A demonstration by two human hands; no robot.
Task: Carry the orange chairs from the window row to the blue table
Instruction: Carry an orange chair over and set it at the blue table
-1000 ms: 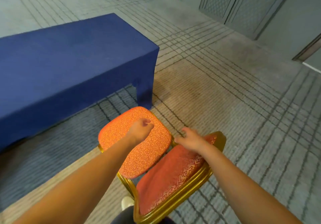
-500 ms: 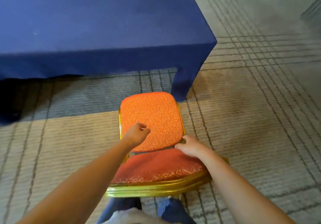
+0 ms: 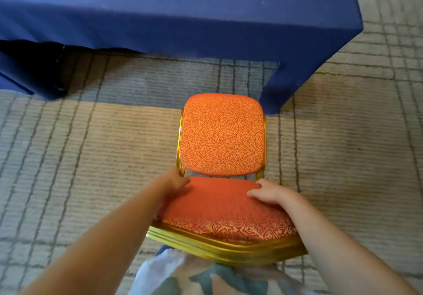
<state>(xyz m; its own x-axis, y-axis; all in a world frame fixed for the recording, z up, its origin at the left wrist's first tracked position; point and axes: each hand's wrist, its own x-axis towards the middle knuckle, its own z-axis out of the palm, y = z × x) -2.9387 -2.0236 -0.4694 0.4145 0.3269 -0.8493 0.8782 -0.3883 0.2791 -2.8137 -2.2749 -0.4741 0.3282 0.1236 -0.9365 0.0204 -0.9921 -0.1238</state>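
An orange chair (image 3: 223,134) with a gold frame stands on the carpet in front of me, its seat pointing at the blue table (image 3: 183,19). The seat's far edge lies close to the table's right leg. The padded backrest is nearest to me. My left hand (image 3: 175,182) grips the backrest's left side by the gold upright. My right hand (image 3: 266,192) lies curled over the backrest's upper right corner, fingers on the padding.
The blue cloth hangs down to the floor at the table's right corner (image 3: 286,84). Under the table at the left there is a dark gap (image 3: 41,70). Striped carpet (image 3: 103,157) spreads on both sides of the chair. My clothing shows at the bottom edge.
The view has swung to face the table squarely. The chair now sits straight in front of it, nearer its right leg. Both hands have shifted from above the seat to the backrest's sides.
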